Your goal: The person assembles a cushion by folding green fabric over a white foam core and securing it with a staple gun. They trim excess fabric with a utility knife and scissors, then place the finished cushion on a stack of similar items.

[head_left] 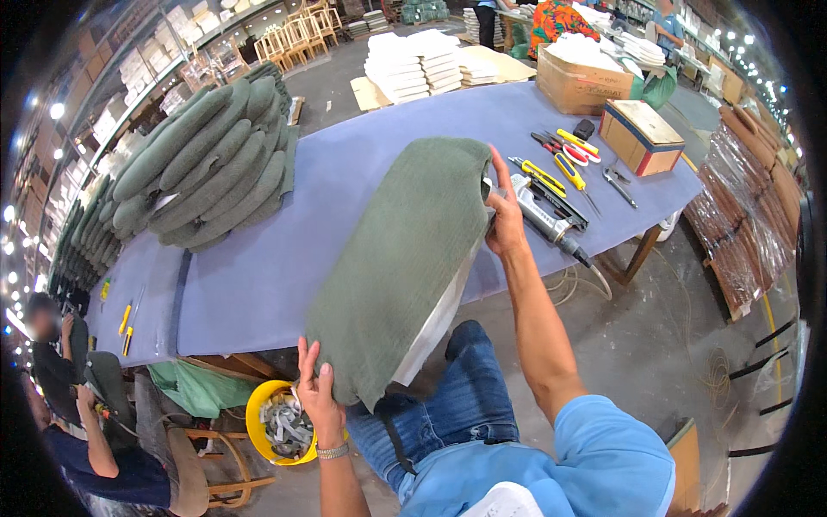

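A grey-green fabric-covered cushion pad (401, 250) is held at a slant between my two hands, over the near edge of the table. My left hand (320, 392) is closed on its lower left corner, thumb on the fabric. At the upper right end, my right hand (506, 211) grips the rim, where the fabric folds over. A white underside shows along the right edge. Just right of that hand lies a silver staple gun (543, 215) with an air hose. Close by are a yellow utility knife (541, 177) and a yellow-handled screwdriver (573, 175).
Similar green pads are piled (215, 164) at the table's left. A small box (639, 138) and a carton (581, 82) stand at the far right. Below the table is a yellow bucket (255, 422) of scraps. A co-worker (103, 457) sits at lower left.
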`<state>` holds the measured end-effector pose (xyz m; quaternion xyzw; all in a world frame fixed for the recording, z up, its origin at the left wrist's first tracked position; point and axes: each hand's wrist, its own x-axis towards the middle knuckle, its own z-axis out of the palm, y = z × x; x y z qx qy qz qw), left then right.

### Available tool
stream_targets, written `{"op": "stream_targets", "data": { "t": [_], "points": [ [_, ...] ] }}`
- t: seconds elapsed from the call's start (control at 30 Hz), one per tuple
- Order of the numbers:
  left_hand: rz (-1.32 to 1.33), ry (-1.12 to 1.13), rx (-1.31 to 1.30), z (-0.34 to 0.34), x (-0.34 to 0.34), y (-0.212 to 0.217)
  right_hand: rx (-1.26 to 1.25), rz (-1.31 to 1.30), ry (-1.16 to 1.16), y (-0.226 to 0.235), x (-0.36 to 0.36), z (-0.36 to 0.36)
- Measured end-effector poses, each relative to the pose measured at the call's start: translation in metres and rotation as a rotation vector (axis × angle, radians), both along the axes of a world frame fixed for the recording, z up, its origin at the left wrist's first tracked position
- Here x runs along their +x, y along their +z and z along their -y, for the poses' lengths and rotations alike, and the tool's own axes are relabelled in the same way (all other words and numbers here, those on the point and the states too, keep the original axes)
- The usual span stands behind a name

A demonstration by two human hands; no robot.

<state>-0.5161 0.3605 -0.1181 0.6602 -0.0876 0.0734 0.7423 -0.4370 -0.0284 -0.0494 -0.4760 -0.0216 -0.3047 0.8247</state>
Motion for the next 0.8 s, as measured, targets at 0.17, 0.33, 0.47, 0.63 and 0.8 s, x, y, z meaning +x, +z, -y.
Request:
{"op": "stream_targets", "data": {
  "t": [0.17,0.33,0.47,0.63,0.8],
  "points": [
    [-0.076,0.045,-0.083,-0.012,0.011,-0.02,-0.538,0.184,0.006,0.052,-0.016,0.01],
    [-0.259,-0.223,-0.425,-0.079,0.036,0.003,-0.643,0.239,0.116,0.097,-0.034,-0.008],
    [-0.247,-0.164,-0.319,-0.089,0.043,0.0,-0.666,0.214,0.149,0.103,-0.038,-0.011],
    [0.214,-0.004,0.118,-0.017,0.047,-0.012,-0.803,0.537,-0.014,0.173,-0.024,-0.035],
    [0.227,-0.176,0.099,0.093,0.095,0.01,-1.275,0.893,-0.495,0.262,-0.005,-0.112]
  ]
}}
